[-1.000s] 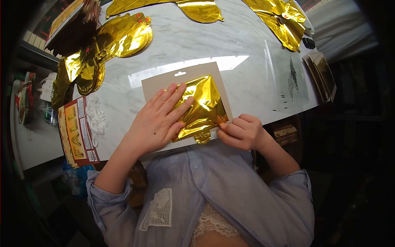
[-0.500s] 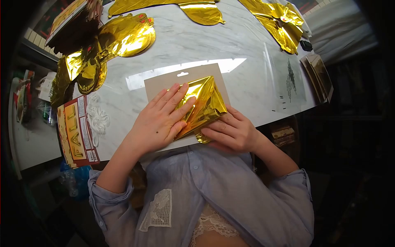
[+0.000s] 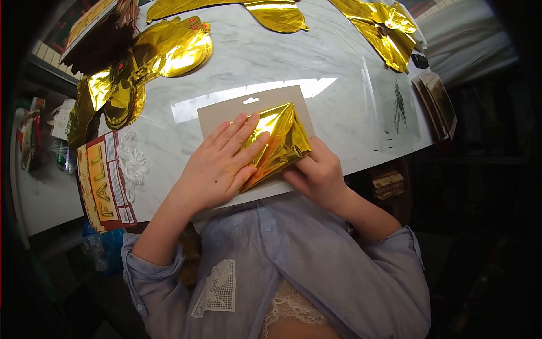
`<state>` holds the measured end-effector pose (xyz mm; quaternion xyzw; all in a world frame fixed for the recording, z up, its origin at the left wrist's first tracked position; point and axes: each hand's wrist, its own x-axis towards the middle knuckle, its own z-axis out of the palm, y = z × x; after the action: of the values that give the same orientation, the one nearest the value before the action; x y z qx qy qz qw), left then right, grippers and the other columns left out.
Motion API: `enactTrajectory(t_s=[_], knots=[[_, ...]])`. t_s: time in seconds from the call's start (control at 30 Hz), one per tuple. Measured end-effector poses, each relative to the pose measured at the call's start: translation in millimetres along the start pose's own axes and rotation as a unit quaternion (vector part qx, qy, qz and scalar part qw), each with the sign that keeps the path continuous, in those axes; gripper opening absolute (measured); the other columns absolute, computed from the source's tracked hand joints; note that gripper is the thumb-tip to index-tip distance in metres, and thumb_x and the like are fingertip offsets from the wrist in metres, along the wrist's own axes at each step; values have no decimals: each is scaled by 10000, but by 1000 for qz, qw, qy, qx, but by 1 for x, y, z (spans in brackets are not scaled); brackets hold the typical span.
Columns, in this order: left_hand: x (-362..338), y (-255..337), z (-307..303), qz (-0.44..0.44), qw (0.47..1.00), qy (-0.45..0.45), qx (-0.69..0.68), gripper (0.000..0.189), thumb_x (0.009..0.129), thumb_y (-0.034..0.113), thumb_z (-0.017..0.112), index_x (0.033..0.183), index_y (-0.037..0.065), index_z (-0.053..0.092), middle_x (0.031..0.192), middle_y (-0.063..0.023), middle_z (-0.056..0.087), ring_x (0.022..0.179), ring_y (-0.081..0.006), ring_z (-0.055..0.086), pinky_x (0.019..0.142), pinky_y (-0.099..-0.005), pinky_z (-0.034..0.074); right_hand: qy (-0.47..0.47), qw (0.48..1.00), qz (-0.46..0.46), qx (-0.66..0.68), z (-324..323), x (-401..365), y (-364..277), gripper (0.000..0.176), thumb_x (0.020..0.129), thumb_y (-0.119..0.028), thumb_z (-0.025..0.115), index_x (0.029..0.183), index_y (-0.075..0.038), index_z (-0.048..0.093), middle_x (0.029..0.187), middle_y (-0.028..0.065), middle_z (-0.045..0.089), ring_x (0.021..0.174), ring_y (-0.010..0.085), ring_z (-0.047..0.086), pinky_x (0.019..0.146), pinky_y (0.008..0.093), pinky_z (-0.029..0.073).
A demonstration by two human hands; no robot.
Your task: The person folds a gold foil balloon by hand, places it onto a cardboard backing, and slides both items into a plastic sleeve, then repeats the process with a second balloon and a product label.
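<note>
A folded gold foil piece (image 3: 282,133) lies on a grey-brown card (image 3: 220,112) with a hanging slot, near the front edge of the marble-patterned table (image 3: 237,65). My left hand (image 3: 223,161) lies flat on the foil's left part, fingers apart, pressing on it. At the foil's lower right corner is my right hand (image 3: 317,172), its fingers curled round and partly under the foil's edge. The fingertips of that hand are hidden beneath the foil.
Gold foil balloons (image 3: 175,48) lie at the back left, more (image 3: 389,42) at the back right. A red "FALL" package (image 3: 104,183) and white string (image 3: 133,161) sit at left. Clear plastic sleeves (image 3: 398,113) and folded cards (image 3: 435,104) are at right.
My right hand has curled in under the foil's right corner. The small gold flap that hung below the card's front edge is out of sight. My left hand has stayed in place.
</note>
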<state>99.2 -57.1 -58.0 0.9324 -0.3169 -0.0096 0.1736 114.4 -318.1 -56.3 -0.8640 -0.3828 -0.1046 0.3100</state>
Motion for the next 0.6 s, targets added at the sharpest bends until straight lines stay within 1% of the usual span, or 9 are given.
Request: enactTrajectory(t_s=[0.07, 0.17, 0.3, 0.37, 0.4, 0.47, 0.5, 0.53, 0.6], knots=[[0, 1, -3, -3, 1000, -8, -14, 661, 1022, 305, 599, 1644, 139, 447, 1759, -174, 290, 1622, -367, 282, 1318, -508, 237, 62, 997, 40, 23, 9, 4, -1, 313, 742, -71, 850, 1023, -41, 715, 955, 134, 655, 846, 341, 701, 719, 441, 580], [0, 0, -4, -7, 999, -11, -31, 682, 1019, 343, 603, 1652, 148, 440, 1768, -169, 274, 1633, -371, 256, 1321, -518, 224, 4, 988, 142, 56, 9, 4, -6, 353, 762, 1, 797, 1107, -4, 722, 1052, 162, 707, 895, 381, 737, 764, 420, 596], [2, 3, -3, -11, 999, -8, -33, 721, 1009, 467, 632, 1648, 183, 456, 1767, -161, 282, 1630, -373, 264, 1314, -524, 240, 9, 980, 188, 69, 12, 4, 1, 355, 787, 32, 769, 1134, -8, 703, 1042, 159, 729, 865, 370, 747, 760, 391, 599], [2, 3, -3, -12, 999, -7, -28, 737, 998, 490, 641, 1646, 189, 459, 1767, -156, 284, 1628, -373, 269, 1311, -526, 247, 16, 966, 225, 128, 11, -1, 7, 286, 846, 34, 759, 1122, -1, 692, 964, 112, 757, 794, 245, 759, 722, 323, 581], [2, 3, -3, -14, 1000, -5, -24, 754, 988, 513, 650, 1645, 195, 461, 1768, -151, 285, 1626, -374, 274, 1308, -528, 255, 16, 965, 226, 129, 4, -1, 7, 286, 846, 34, 759, 1122, -1, 692, 964, 112, 757, 794, 245, 759, 722, 323, 581], [2, 3, -2, -13, 1000, -7, -24, 751, 991, 515, 647, 1645, 193, 462, 1767, -149, 288, 1625, -373, 277, 1307, -528, 257, -6, 924, 295, 244, -17, 1, 5, 178, 942, 22, 720, 1116, 7, 683, 889, 55, 751, 789, 106, 724, 708, 255, 549], [2, 3, -2, -13, 1000, -7, -24, 748, 995, 516, 645, 1644, 191, 463, 1767, -146, 290, 1624, -373, 280, 1307, -528, 260, -5, 918, 321, 232, -24, -2, 10, 109, 1006, 2, 673, 1115, 16, 675, 901, 21, 737, 820, 49, 691, 702, 220, 531], [2, 3, -2, -13, 1000, -8, -25, 748, 995, 516, 645, 1644, 191, 463, 1767, -146, 290, 1624, -373, 280, 1307, -528, 260, 37, 927, 323, 186, -29, -2, 9, 119, 1049, -9, 617, 1145, 18, 681, 910, 27, 739, 829, 60, 697, 712, 220, 544], [2, 3, -2, -15, 1000, -10, -14, 748, 999, 528, 641, 1645, 194, 463, 1765, -142, 295, 1623, -370, 283, 1304, -531, 263, 83, 940, 305, 130, -42, 3, 9, 274, 1032, 4, 605, 1300, 23, 661, 1138, 124, 759, 1057, 196, 746, 879, 310, 592]])
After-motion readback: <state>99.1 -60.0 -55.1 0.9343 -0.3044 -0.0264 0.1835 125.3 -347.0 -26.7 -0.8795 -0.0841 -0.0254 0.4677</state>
